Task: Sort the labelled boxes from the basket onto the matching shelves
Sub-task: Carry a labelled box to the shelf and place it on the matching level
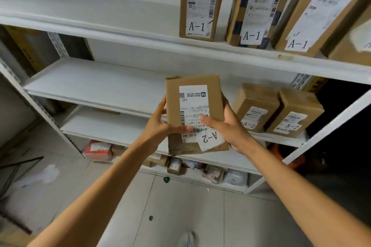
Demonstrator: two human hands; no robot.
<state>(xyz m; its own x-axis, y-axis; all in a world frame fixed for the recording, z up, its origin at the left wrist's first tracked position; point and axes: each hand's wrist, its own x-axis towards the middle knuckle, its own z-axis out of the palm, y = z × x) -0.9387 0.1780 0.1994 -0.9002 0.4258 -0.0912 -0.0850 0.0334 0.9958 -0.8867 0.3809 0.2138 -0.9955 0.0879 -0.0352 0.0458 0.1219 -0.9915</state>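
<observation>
The fingers of both hands are hidden behind the held box (195,114); only the thumbs and the backs of the hands show. A fourth parcel (353,46) at the right end of the top shelf (120,32) is cut off by the frame, and its label cannot be read. The packets on the lowest shelf (200,168) are too small and blurred to make out.

The held box is flat, rectangular brown cardboard with creased, taped ends and a white printed label (193,106). A separate white A-2 tag (209,138) is stuck askew near its lower right corner. The shelves are smooth white boards on perforated metal posts. Three cardboard boxes marked A-1 (200,8) stand on end toward the right of the top shelf. Two squat boxes marked A-2 (257,106) sit side by side near the right end of the second shelf (90,96).

The left hand (158,124) grips the held box's lower left edge, thumb laid over the front. The right hand (226,126) grips its right edge, thumb across the label. The box is in the air before the second shelf's front edge, just left of the A-2 pair. Its long axis is nearly upright, and its print and tag read upside down.
</observation>
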